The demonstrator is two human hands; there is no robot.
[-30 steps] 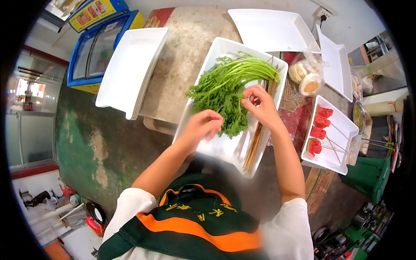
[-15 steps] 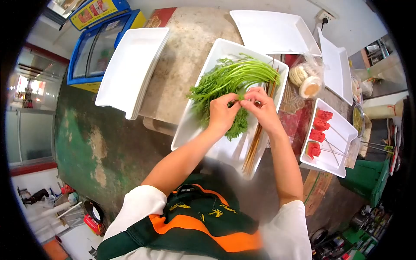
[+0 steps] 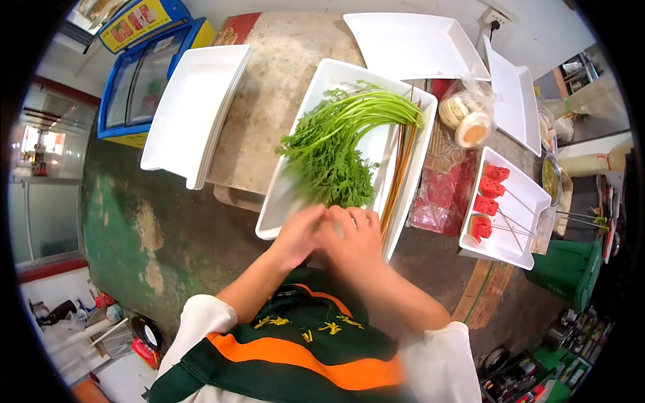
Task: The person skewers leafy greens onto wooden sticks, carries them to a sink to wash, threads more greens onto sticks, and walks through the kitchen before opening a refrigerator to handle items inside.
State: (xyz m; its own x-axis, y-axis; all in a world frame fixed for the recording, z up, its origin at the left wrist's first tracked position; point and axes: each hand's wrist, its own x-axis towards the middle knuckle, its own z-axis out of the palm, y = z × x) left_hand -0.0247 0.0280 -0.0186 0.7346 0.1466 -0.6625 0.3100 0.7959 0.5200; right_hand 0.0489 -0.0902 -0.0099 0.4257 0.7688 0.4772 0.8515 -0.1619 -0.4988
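Observation:
A bunch of leafy greens [image 3: 342, 151] with long green stems lies in a white tray [image 3: 270, 213]. Close together at the tray's near end are my left hand [image 3: 299, 236] and my right hand [image 3: 351, 240], just below the leaf tips. Both are somewhat blurred. Their fingers are curled inward and the hands overlap, so anything between them is hidden. Along the tray's right side lie several thin brown skewers [image 3: 402, 164], partly under the stem ends.
Stacked white trays [image 3: 191, 111] stand at left; another white tray [image 3: 420, 47] lies behind. To the right are a plastic bag of round pale food [image 3: 470, 117] and a tray [image 3: 526, 195] holding skewered red pieces [image 3: 485, 205]. A blue freezer [image 3: 151, 80] stands far left.
Both hands have drawn back from above the greens toward my body and closer together. The greens stay in the tray. The view has shifted slightly.

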